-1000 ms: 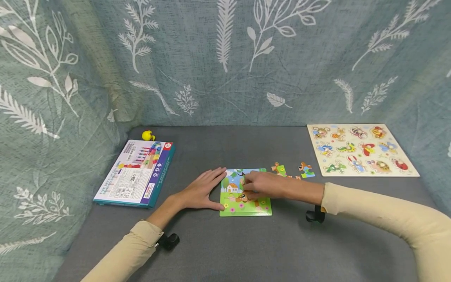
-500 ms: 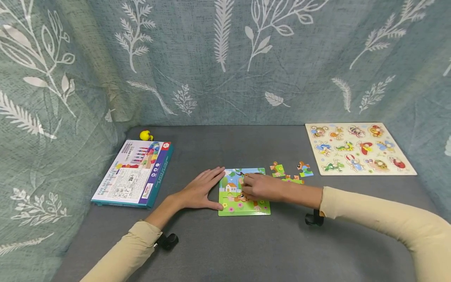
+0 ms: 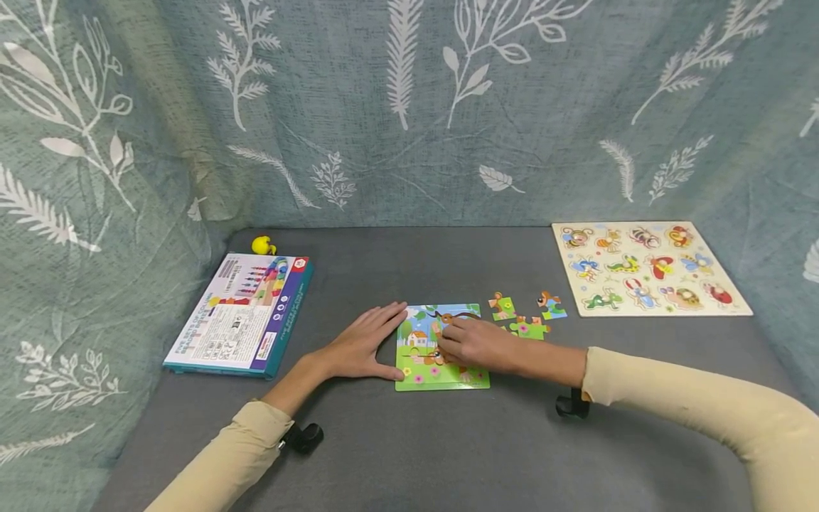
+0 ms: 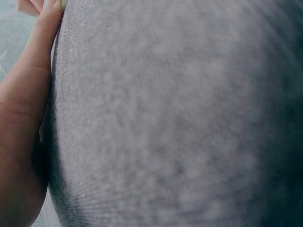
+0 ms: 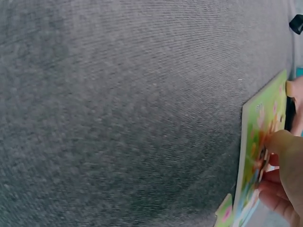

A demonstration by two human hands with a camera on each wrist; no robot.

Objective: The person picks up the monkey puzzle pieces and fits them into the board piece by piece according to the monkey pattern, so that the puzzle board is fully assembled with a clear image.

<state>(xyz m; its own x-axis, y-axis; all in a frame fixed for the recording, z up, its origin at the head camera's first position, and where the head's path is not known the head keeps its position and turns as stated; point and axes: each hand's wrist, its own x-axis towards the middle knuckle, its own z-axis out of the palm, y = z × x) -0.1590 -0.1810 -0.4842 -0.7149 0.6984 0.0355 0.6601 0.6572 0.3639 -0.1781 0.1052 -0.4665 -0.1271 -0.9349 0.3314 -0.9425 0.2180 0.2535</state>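
A square jigsaw puzzle board (image 3: 416,384) with a house, flowers and an animal lies at the middle of the table. My left hand (image 3: 361,345) rests at its left side, fingers spread and fairly straight, with the thumb at the lower left edge. Over the board's right half, my right hand (image 3: 480,345) curls its fingers and pinches a puzzle piece (image 5: 263,163) close to the surface, largely hidden by the fingers. Loose puzzle pieces lie right of the board: one with green and brown (image 3: 502,306), one with blue (image 3: 550,304) and a green one (image 3: 531,328).
A wooden peg board with insects (image 3: 652,270) lies at the back right. On the left is a flat boxed toy (image 3: 239,316), with a small yellow object (image 3: 263,245) behind it. A patterned curtain (image 3: 358,107) hangs behind the table (image 3: 409,455).
My right hand has shifted slightly over the board, its fingers still down at the picture, and more of the green loose piece shows. My left hand stays at the board's left edge.
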